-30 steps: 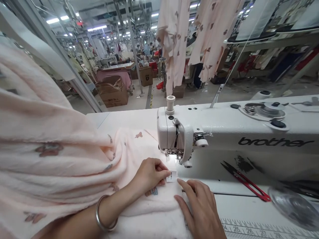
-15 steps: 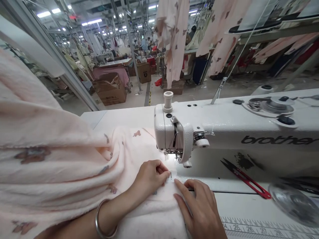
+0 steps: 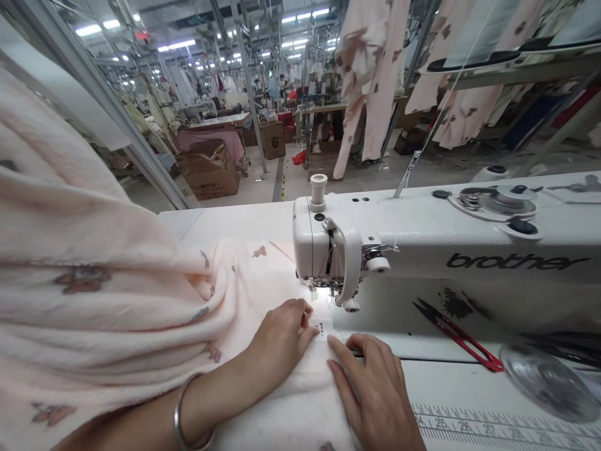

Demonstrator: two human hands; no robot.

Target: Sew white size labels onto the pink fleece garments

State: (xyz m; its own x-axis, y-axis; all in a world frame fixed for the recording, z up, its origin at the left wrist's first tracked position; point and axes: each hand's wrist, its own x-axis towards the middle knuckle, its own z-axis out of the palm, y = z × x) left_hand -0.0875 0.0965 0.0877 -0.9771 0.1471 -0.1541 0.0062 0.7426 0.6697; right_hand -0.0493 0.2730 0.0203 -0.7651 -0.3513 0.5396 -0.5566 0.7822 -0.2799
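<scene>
Pale pink fleece fabric [image 3: 154,313] with small bear prints lies in folds across the left and under the head of a white sewing machine [image 3: 319,244]. A small white label [image 3: 323,328] with dark print rests on the fabric's right edge, in front of the needle area. My left hand [image 3: 284,335], with a metal bangle on its wrist, is beside the label, thumb and index finger bent close together; nothing shows between them. My right hand [image 3: 375,388] rests on the fabric's edge, fingers apart, its index fingertip at the label's lower corner.
Red-handled thread snips [image 3: 462,338] lie right of the hands, near a clear round plastic dish [image 3: 549,382]. A printed ruler [image 3: 498,426] runs along the table's front edge. Behind the machine stand cardboard boxes [image 3: 209,169], and printed garments [image 3: 369,75] hang there.
My left fingers have drawn slightly back from the label, showing more of its print. The right hand has barely moved. Hanging garments behind have shifted to the right in view.
</scene>
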